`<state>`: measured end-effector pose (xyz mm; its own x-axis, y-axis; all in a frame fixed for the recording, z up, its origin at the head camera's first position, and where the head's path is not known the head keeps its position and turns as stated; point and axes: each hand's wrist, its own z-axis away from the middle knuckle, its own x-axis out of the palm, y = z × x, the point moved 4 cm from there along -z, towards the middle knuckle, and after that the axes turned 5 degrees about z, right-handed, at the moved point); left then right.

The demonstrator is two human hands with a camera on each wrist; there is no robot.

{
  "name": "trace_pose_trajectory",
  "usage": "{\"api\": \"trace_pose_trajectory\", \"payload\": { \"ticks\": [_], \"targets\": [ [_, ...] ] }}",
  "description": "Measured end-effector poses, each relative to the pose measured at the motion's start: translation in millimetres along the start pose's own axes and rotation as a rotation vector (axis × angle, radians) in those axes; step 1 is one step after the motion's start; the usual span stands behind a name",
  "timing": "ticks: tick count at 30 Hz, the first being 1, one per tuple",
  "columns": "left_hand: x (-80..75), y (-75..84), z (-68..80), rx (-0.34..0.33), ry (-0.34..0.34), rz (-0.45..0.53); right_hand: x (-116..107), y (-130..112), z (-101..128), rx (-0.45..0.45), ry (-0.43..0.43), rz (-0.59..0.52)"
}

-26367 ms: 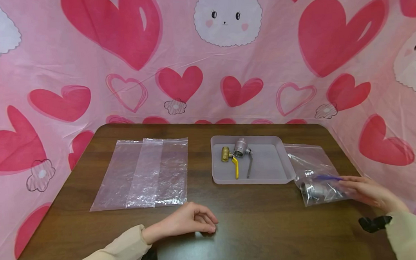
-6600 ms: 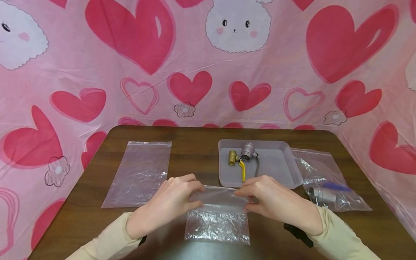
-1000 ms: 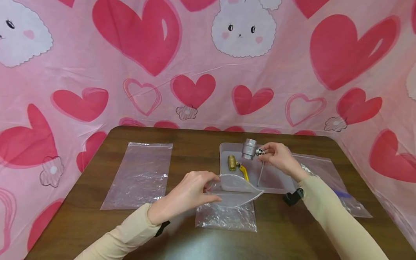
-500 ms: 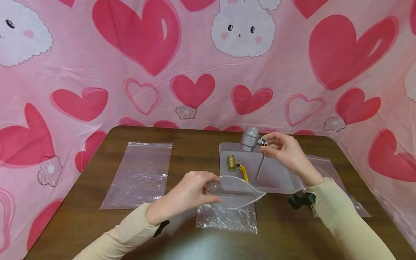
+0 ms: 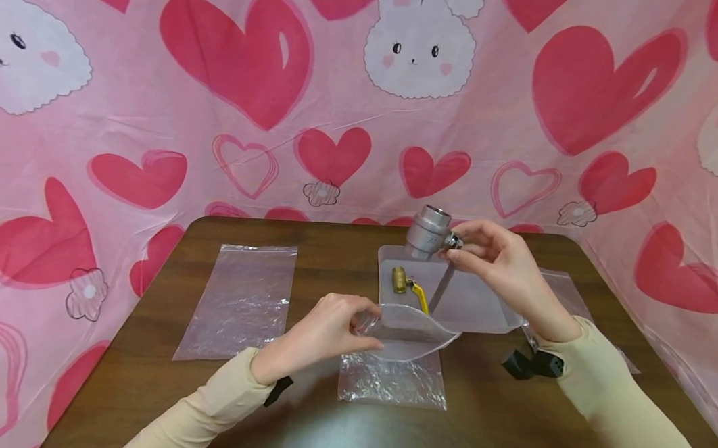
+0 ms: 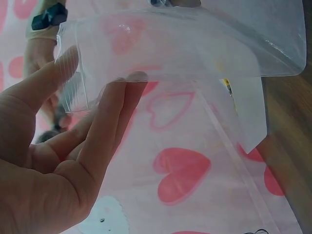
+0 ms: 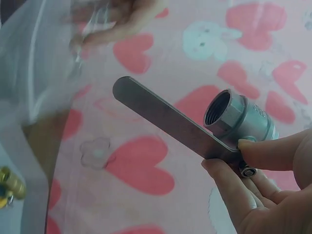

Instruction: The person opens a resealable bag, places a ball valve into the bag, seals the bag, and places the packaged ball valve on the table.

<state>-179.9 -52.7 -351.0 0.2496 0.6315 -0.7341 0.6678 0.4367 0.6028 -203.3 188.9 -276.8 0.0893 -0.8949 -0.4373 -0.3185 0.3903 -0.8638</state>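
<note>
My right hand (image 5: 507,260) pinches a silver ball valve (image 5: 429,230) by the base of its flat lever handle. The valve is raised over the clear tray (image 5: 491,312), and in the right wrist view the handle (image 7: 165,117) points up to the left, with the threaded bore showing. My left hand (image 5: 325,337) holds the left edge of a clear zip bag (image 5: 398,381), whose mouth gapes wide in front of the tray. In the left wrist view thumb and fingers are around the bag's edge (image 6: 73,92). A brass valve (image 5: 400,280) with a yellow handle lies in the tray.
Another flat zip bag (image 5: 238,301) lies on the brown table (image 5: 161,397) to the left. To the right, a further bag (image 5: 566,287) is partly hidden behind my right forearm. Pink heart-printed cloth (image 5: 320,63) surrounds the table.
Over the last second my right hand lifts the silver valve up from the tray and tilts it, its handle swinging toward the bag's mouth. The left hand and bag stay almost still.
</note>
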Motion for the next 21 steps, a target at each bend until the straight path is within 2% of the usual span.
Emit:
{"api": "trace_pose_trajectory", "payload": {
  "ticks": [3,6,14,21],
  "targets": [
    [-1.0,-1.7,-1.0,-0.005,-0.002,0.017,4.9,-6.6,5.5,-0.033,-0.023,-0.029],
    [-2.5,-2.7,-2.3,-0.005,0.002,0.025,11.1,-9.7,11.2,-0.074,-0.043,-0.003],
    [-4.6,-3.9,-4.7,-0.027,0.028,0.027,30.7,-2.2,23.4,-0.154,-0.058,0.175],
    [-5.6,-5.6,-4.5,-0.036,0.038,0.021,41.0,2.1,33.2,-0.284,-0.036,0.305]
  ]
}}
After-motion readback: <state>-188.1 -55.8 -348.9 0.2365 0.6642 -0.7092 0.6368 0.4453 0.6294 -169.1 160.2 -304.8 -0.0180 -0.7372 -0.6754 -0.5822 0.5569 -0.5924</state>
